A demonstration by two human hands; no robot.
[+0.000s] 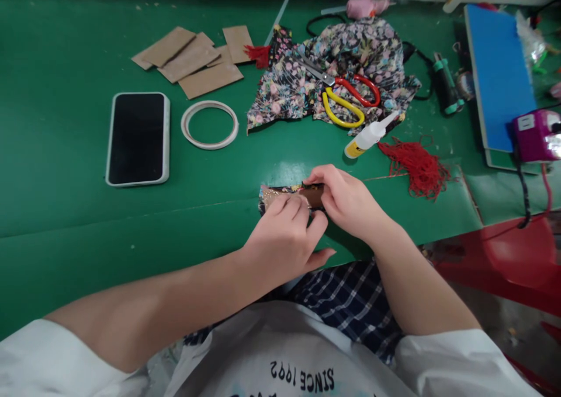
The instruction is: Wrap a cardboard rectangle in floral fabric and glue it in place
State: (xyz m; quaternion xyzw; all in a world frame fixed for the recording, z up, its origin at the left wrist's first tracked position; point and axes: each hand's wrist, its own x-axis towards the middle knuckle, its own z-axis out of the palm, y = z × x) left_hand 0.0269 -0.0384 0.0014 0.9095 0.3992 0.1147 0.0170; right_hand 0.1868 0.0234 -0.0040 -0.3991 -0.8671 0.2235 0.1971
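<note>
A small brown card strip (314,197) with dark floral fabric at its edges lies on the green table near me. A glittery tan patch shows at its left end. My left hand (287,227) presses bent fingertips onto the strip and holds it down, its thumb sticking out to the right. At the strip's right end, my right hand (348,201) pinches the fabric along the far edge between thumb and forefinger. Both hands cover much of the piece. Beyond the right hand, a white glue bottle (364,140) with a yellow label lies tilted.
Red-and-yellow-handled scissors (344,96) rest on crumpled floral fabric (280,99). Red threads (416,166) are bunched at right. Further left are a tape roll (184,129), a phone (138,137) and cardboard pieces (210,81). A blue board (499,75) stands right of a cutter-like green-black tool (446,84).
</note>
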